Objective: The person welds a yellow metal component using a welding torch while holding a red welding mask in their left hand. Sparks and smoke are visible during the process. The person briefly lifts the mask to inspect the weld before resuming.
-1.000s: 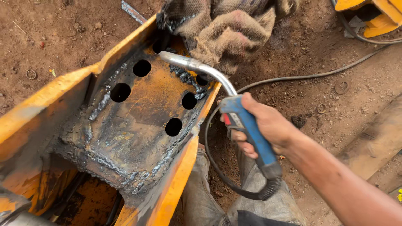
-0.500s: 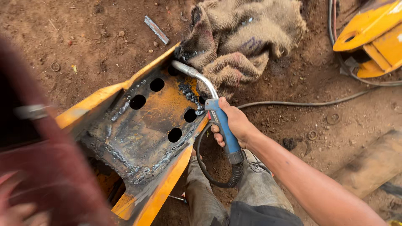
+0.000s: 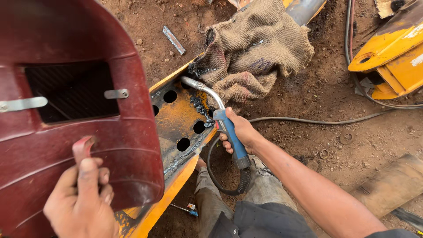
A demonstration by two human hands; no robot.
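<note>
Gripping welding torch (image 3: 231,134), grip closed.

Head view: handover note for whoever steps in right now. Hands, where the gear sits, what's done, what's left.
Left hand: grips the handle of the dark red welding shield, raised at the left of the view.
Right hand: wrapped around the blue welding torch; its curved metal neck reaches to the top corner of the yellow steel part, beside the burlap sack.
Done: rough weld beads already run along the lower edge of the holed plate.
Left: no arc showing; the dark patch near the nozzle looks like the spot in hand. The torch cable loops by the knee.
</note>
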